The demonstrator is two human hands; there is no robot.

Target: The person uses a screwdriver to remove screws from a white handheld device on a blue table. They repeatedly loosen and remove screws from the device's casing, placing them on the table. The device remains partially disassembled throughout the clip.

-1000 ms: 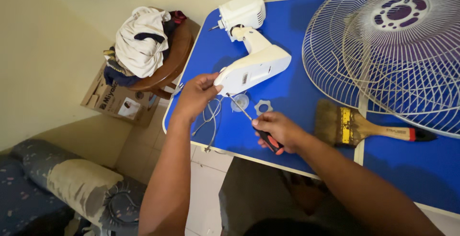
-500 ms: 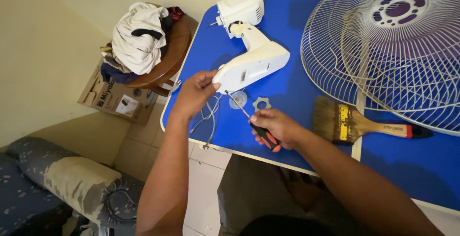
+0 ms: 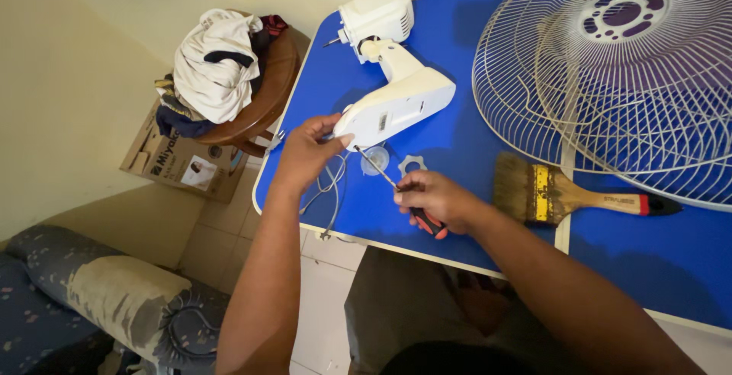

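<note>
My screwdriver [image 3: 396,186] points its tip at the near end of the white fan body [image 3: 393,97], which lies on the blue table [image 3: 473,154]. My right hand [image 3: 438,201] has its fingers curled tight around the red-and-black handle, and has barely shifted since a moment ago. My left hand [image 3: 305,154], at nine o'clock, still pinches the body's end. At three o'clock lies a brush [image 3: 568,196], with the grille [image 3: 610,62] at one o'clock.
</note>
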